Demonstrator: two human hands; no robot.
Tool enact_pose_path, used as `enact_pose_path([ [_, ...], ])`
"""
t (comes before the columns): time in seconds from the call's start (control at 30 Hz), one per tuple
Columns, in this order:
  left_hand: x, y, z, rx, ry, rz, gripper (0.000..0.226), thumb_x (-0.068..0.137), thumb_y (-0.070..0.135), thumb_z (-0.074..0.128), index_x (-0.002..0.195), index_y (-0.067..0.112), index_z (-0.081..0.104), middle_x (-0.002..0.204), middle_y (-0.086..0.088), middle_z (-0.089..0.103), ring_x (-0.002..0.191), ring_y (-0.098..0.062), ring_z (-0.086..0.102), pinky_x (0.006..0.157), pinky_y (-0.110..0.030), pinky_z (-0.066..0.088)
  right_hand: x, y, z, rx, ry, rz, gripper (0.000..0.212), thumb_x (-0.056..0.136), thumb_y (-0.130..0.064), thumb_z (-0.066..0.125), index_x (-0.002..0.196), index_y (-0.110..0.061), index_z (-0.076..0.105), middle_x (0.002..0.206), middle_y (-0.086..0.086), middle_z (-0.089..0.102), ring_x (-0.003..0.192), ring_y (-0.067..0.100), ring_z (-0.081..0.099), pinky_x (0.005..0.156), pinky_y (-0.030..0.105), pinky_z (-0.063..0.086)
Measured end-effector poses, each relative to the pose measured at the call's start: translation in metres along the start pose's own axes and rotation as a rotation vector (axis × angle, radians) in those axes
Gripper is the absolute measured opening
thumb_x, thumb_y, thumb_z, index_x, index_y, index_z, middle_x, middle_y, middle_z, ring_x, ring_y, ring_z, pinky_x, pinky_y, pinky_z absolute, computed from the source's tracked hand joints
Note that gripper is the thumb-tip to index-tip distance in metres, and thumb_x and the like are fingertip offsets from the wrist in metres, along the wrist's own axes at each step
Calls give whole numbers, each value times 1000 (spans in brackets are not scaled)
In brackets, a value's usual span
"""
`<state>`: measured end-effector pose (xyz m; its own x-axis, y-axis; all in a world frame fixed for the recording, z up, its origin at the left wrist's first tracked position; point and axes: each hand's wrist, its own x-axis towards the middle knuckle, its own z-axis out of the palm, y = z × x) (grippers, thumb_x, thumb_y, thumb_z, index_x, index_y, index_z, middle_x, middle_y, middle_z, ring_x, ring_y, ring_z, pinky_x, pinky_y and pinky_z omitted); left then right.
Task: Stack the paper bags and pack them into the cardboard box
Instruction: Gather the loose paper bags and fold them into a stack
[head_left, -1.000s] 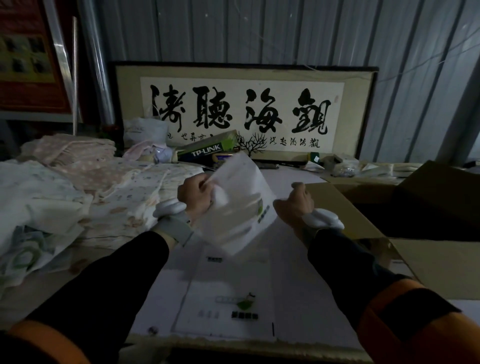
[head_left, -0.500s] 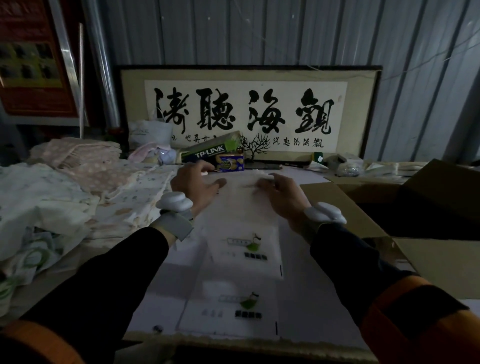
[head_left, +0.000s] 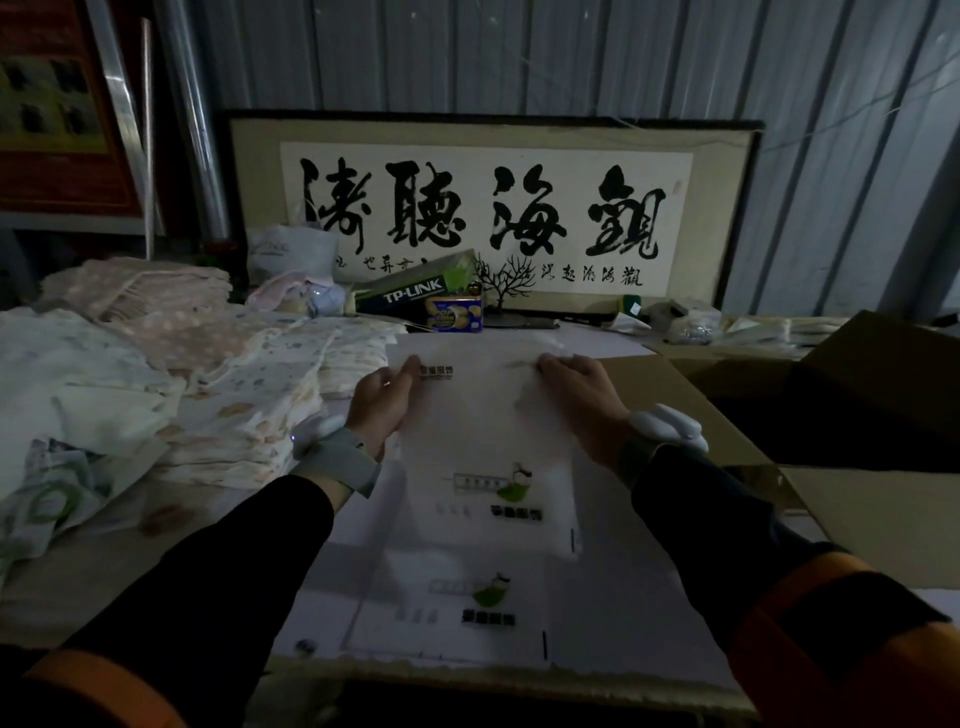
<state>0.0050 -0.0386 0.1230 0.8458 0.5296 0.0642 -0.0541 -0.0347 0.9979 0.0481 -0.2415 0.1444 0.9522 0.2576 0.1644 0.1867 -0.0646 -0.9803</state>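
A single head-worn camera looks forward and down, close over the table (head_left: 639, 597).

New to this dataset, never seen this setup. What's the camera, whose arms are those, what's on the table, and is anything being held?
No machine here: a person works bare-handed, and the single wide-angle camera sits on their head, looking forward and down. The left hand and right hand, each with a white wrist device, press flat on the far end of a white paper bag, which lies overlapping another printed bag nearer the person. Nothing is lifted; whether the fingers pinch the edge is unclear. Folded cloth is piled on the left, an open cardboard box stands on the right, and a framed calligraphy panel leans against the wall behind a TP-LINK carton.
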Motion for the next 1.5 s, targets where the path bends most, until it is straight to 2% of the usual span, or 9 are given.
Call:
enact_pose_path([
  [0.13, 5, 1, -2, 133, 41, 142, 39, 96, 38, 51, 96, 2, 63, 112, -28, 64, 107, -39, 61, 97, -54, 48, 1, 8, -1, 27, 10, 34, 24, 99, -26, 48, 105, -4, 54, 74, 9, 55, 57, 19, 58, 41, 23, 48],
  [0.27, 10, -3, 0, 172, 6, 184, 39, 99, 31, 47, 100, -3, 63, 102, -18, 65, 107, -34, 59, 97, -46, 48, 1, 9, 4, -2, 31, 92, 52, 99, -31, 47, 142, -8, 29, 80, 8, 60, 60, 21, 62, 51, 31, 55],
  [0.4, 11, -10, 1, 110, -69, 165, 20, 100, 25, 48, 82, 20, 54, 79, 4, 50, 94, -20, 50, 83, -35, 42, 1, 9, 1, -67, 79, 63, 30, 100, -37, 42, 111, -10, 46, 86, 10, 57, 67, 26, 63, 48, 30, 53],
  [0.53, 12, -12, -3, 3, -109, 114, 9, 96, 9, 51, 97, 8, 61, 95, -12, 61, 75, -20, 61, 68, -30, 56, 2, 14, 5, -103, 160, -31, 26, 100, -33, 42, 82, -14, 44, 90, 15, 50, 90, 31, 56, 87, 57, 49],
  [0.93, 13, -9, -14, 8, 60, 65, 15, 93, 15, 55, 81, 7, 51, 95, -19, 54, 92, -28, 57, 78, -38, 44, -12, 24, 16, 141, -32, 151, 28, 95, -25, 57, 111, -2, 51, 82, 13, 62, 68, 25, 65, 64, 43, 59],
  [1.1, 4, -16, -18, 156, 89, 54, 13, 92, 22, 54, 90, 9, 54, 97, -15, 54, 97, -33, 59, 80, -38, 48, -25, 38, 20, -20, -110, 110, 21, 98, -11, 46, 82, -4, 59, 71, 10, 59, 52, 15, 62, 45, 24, 51],
  [1.2, -3, -28, -23, 177, -101, -84, 19, 89, 30, 61, 95, 12, 59, 99, -21, 62, 99, -38, 64, 89, -48, 53, -24, 55, 24, -155, -15, 99, 25, 98, -17, 43, 86, -5, 61, 76, 9, 63, 65, 20, 64, 60, 31, 53],
  [1.3, -9, -49, -30, 314, -254, -240, 20, 91, 28, 61, 88, 9, 57, 88, -17, 61, 79, -32, 63, 74, -36, 53, -22, 85, 28, -278, 74, 144, 22, 97, -22, 43, 98, -6, 59, 92, 14, 59, 86, 27, 57, 76, 37, 46],
  [1.5, -8, -97, -29, 411, -276, -211, 33, 93, 7, 56, 65, 12, 40, 66, -10, 45, 64, -24, 46, 70, -34, 34, -23, 129, 35, -402, 63, 225, 25, 98, -24, 42, 107, -6, 56, 114, 19, 62, 108, 33, 59, 97, 48, 47],
])
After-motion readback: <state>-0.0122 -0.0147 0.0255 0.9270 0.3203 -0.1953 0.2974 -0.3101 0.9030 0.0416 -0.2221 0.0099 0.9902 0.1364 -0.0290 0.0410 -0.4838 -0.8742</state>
